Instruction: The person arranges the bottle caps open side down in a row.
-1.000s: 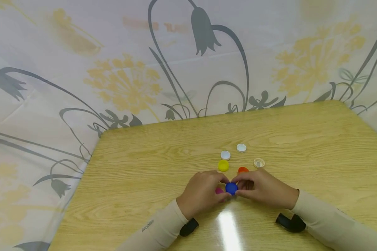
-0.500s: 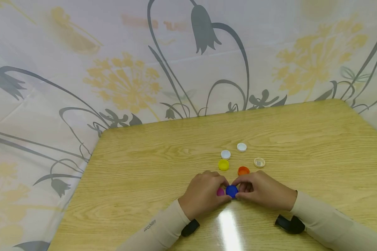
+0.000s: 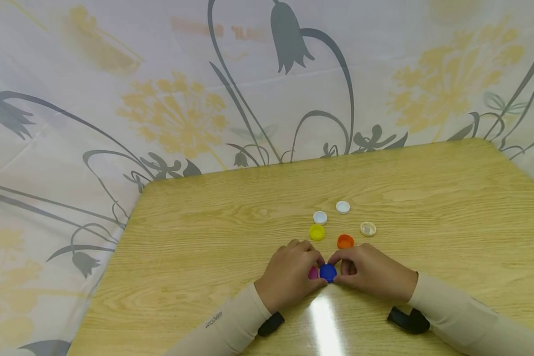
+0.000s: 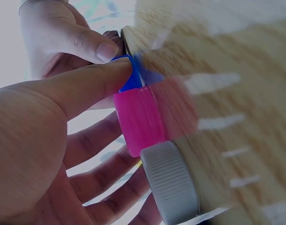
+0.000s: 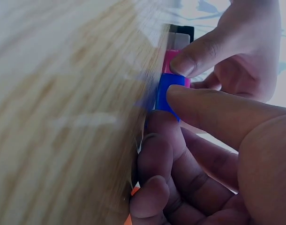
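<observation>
A blue bottle cap point(image 3: 328, 273) sits on the table between both hands. My left hand point(image 3: 288, 277) pinches it from the left, thumb at the near side and index finger at the far side. From the right, my right hand point(image 3: 374, 273) pinches the same cap with thumb and index finger, its other fingers curled under. Right beside the blue cap stands a pink bottle cap point(image 4: 139, 123), partly covered by the left hand in the head view. A grey ribbed cap point(image 4: 170, 183) follows the pink one in the left wrist view; the left hand hides it from the head view.
Beyond the hands lie an orange cap point(image 3: 345, 242), a yellow cap point(image 3: 317, 232), two white caps, one nearer point(image 3: 320, 217) and one farther point(image 3: 343, 207), and a pale beige cap point(image 3: 368, 229). A patterned curtain point(image 3: 258, 89) hangs behind the wooden table point(image 3: 196, 227).
Both hands have brought the blue cap slightly down and nearer to the person, beside the pink cap. More of the orange cap shows now. The grip of both hands looks the same.
</observation>
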